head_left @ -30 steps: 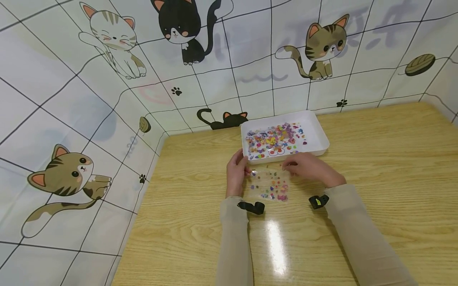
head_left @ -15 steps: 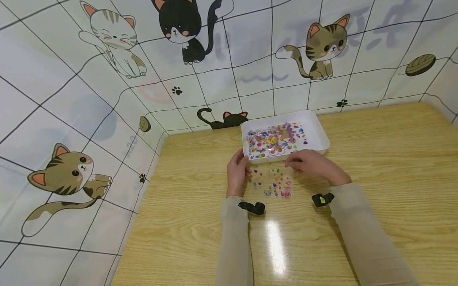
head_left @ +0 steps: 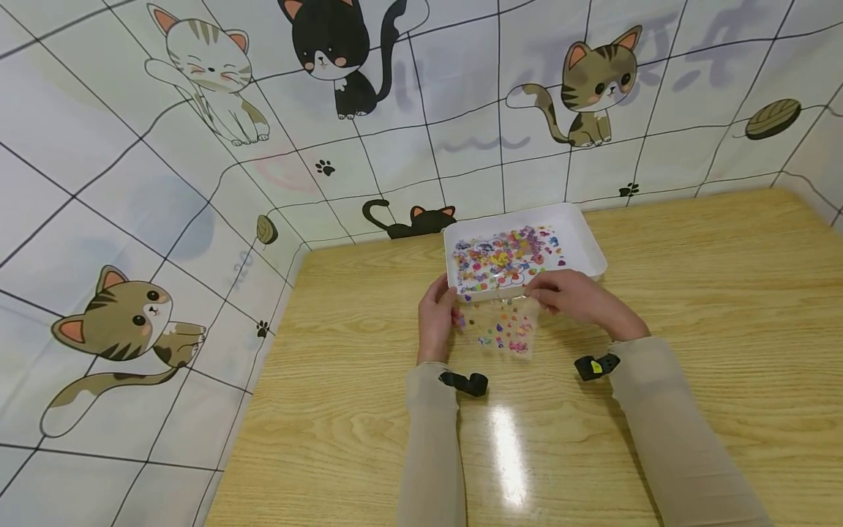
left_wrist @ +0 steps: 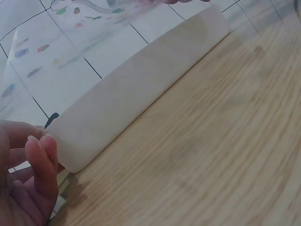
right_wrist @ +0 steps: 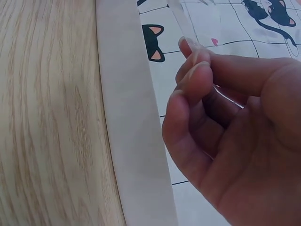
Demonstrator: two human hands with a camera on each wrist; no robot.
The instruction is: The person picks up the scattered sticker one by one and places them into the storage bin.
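Observation:
A clear sticker sheet (head_left: 498, 326) dotted with small colourful stickers stretches between both hands in the head view. My left hand (head_left: 435, 322) pinches its left side beside the tray's front left corner. In the left wrist view, thumb and fingertips (left_wrist: 42, 136) meet close to that corner, and blurred stickers show through the see-through film. The right hand (head_left: 568, 296) pinches the sheet's upper right corner between thumb and fingers. Seen from the right wrist, those fingertips (right_wrist: 190, 61) hold a transparent edge just above the tray's wall. The sheet's top overlaps the tray's front in the head view.
The white tray (head_left: 582, 252) stands at the back of the wooden table (head_left: 342, 410), with many small colourful stickers heaped mostly in its left and middle. Behind and to the left rise walls (head_left: 461, 157) covered in a cat-and-grid print.
The right hand has moved slightly away from the person, toward the tray, and the sheet's lower edge has shifted the same way. My left hand has stayed nearly still.

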